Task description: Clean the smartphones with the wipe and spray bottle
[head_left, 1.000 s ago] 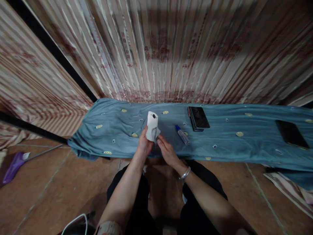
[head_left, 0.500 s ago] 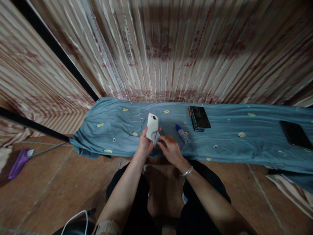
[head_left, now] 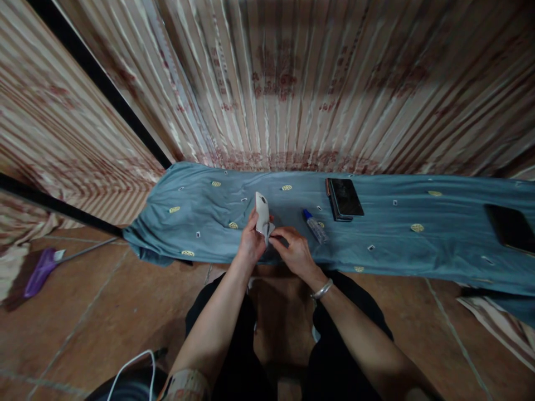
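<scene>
Basically gripping white phone [head_left: 262,211] upright in left hand [head_left: 251,245] over the blue cloth [head_left: 397,234], right hand [head_left: 295,253] pinching a small wipe [head_left: 270,229] at its lower edge; better with slow, light strokes and a steady hold

one head camera looks steeply down, close over the cloth-covered bench [head_left: 397,223].

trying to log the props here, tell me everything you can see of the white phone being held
The white phone is a slim, smooth, glossy-looking slab with rounded corners and a small dark round lens near its top. It stands upright, turned nearly edge-on to the camera, above the near edge of the blue cloth. The left hand grips its lower part; the right hand presses a small pale wipe against its lower edge.
</scene>
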Demonstrator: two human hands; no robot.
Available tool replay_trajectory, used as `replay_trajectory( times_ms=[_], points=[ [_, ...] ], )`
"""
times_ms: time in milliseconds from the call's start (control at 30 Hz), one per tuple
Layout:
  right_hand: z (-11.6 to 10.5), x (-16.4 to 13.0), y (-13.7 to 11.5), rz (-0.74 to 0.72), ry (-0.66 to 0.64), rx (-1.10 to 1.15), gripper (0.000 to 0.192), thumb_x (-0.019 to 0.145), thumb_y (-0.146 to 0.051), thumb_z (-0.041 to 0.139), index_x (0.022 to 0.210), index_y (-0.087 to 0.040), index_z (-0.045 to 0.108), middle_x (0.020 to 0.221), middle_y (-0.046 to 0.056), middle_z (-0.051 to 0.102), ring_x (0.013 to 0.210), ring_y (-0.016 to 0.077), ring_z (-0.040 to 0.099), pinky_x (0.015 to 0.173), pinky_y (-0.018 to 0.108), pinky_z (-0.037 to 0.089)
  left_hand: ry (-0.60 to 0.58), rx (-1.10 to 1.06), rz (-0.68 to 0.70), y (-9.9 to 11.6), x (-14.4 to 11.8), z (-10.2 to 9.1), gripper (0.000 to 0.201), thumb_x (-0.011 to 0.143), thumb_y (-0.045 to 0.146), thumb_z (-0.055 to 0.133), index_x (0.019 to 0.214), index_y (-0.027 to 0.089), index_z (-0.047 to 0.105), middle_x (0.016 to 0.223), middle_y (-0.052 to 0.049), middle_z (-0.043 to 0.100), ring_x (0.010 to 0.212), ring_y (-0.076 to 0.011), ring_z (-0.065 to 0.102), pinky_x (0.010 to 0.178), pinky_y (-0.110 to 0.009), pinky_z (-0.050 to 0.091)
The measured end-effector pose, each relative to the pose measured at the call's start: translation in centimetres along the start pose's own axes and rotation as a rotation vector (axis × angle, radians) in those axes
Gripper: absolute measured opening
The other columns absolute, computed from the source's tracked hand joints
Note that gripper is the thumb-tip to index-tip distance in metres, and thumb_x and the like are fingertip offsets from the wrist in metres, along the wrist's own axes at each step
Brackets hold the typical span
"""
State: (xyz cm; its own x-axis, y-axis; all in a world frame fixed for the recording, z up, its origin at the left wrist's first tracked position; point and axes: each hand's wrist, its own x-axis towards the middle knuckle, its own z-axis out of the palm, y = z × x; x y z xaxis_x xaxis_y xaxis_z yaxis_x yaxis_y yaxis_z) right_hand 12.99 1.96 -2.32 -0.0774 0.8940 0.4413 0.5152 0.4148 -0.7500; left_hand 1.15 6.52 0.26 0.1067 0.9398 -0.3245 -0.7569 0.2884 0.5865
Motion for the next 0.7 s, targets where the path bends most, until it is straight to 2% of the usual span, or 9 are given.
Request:
replay_trajectory(
  times_ms=[300, 500, 700],
  points=[
    [0.2, -0.1, -0.23, -0.066, 0.025, -0.032, 0.012, 0.091, -0.019, 0.056, 0.09, -0.024, 0.067, 0.091, 0.003, 0.072, 0.089, 0.0201, 0.064, 0.087, 0.034, 0.049, 0.03, 0.001, 0.017, -0.25, 0.15, 0.09, 0.035, 0.084, 0.018, 0.058, 0.119, 0.02, 0.056, 0.079, 0.001, 0.07, 0.064, -0.0128, 0.065, 0.063, -0.024, 0.048],
    [0.42, 0.0, -0.38, -0.044, -0.001, -0.017, 0.015, 0.091, -0.02, 0.053, 0.088, -0.026, 0.066, 0.089, 0.002, 0.072, 0.086, 0.0192, 0.065, 0.084, 0.032, 0.051, 0.088, 0.088, -0.008, -0.05, 0.34, -0.21, 0.047, 0.076, 0.018, 0.069, 0.12, 0.022, 0.053, 0.076, 0.002, 0.069, 0.068, -0.0138, 0.067, 0.059, -0.021, 0.045],
    [0.8, 0.44, -0.99, -0.057, 0.057, 0.013, 0.015, 0.092, -0.022, 0.052, 0.089, -0.026, 0.066, 0.089, 0.002, 0.073, 0.087, 0.019, 0.065, 0.084, 0.032, 0.051, 0.15, 0.174, 0.001, -0.18, 0.05, -0.18, 0.061, 0.077, 0.019, 0.068, 0.133, 0.022, 0.044, 0.066, 0.004, 0.065, 0.056, -0.0116, 0.062, 0.054, -0.02, 0.043]
  ],
)
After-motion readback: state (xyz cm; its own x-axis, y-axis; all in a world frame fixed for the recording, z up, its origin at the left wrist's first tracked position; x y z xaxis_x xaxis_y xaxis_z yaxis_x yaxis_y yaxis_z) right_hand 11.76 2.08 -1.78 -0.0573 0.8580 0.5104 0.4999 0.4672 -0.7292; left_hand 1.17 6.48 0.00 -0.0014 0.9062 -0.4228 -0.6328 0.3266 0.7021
